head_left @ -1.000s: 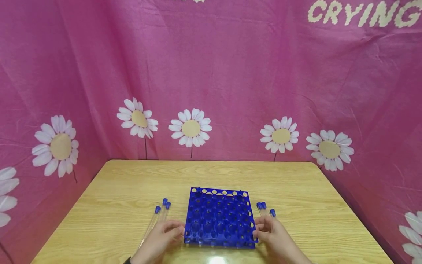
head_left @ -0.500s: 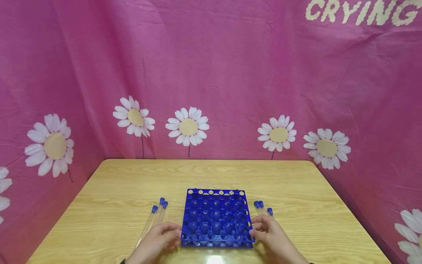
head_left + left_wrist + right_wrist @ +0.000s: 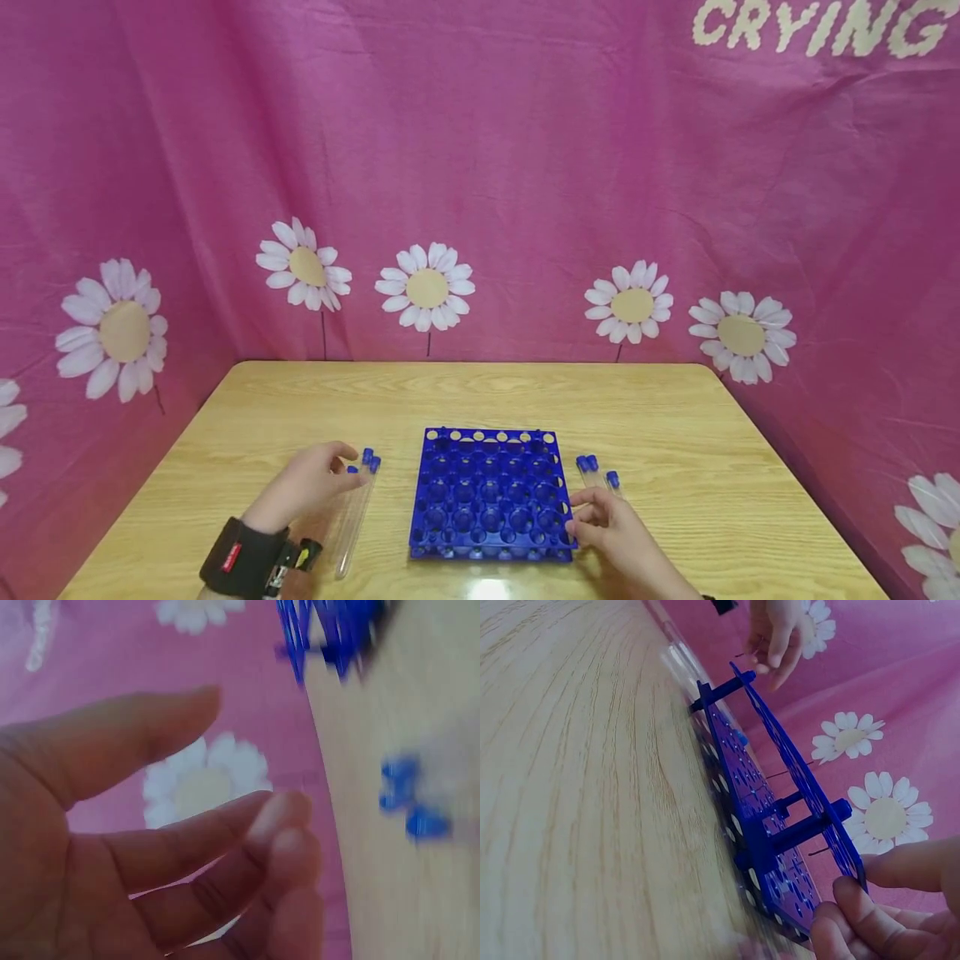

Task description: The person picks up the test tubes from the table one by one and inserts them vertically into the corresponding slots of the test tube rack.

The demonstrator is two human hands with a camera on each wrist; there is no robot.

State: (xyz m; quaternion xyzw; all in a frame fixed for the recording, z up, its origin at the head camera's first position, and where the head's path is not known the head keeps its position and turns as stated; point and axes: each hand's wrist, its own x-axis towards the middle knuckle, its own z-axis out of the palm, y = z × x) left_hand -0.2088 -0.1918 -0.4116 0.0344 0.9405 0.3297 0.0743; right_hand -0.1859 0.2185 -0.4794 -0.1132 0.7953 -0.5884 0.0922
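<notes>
A blue test tube rack (image 3: pixel 491 492) stands on the table, two hole-filled plates joined by posts. At its near right corner my right hand (image 3: pixel 617 532) pinches the edge of the upper plate (image 3: pixel 810 780) between thumb and fingers. My left hand (image 3: pixel 307 479) is over the left group of clear test tubes (image 3: pixel 352 529), fingertips near their blue caps (image 3: pixel 367 456). In the left wrist view the left thumb (image 3: pixel 150 735) is apart from loosely bent fingers, nothing between them, and the caps (image 3: pixel 401 780) are blurred. The left hand covers part of one tube.
More blue-capped tubes (image 3: pixel 592 465) lie right of the rack, partly behind the right hand. The wooden table (image 3: pixel 480 392) meets a pink daisy-print cloth (image 3: pixel 525 167) at its back and sides. A black strap with a device (image 3: pixel 243 557) is on the left wrist.
My left hand has come away from the rack's left side and moved left and farther back, to the capped tubes. The rack has turned slightly; the right hand stays at its corner.
</notes>
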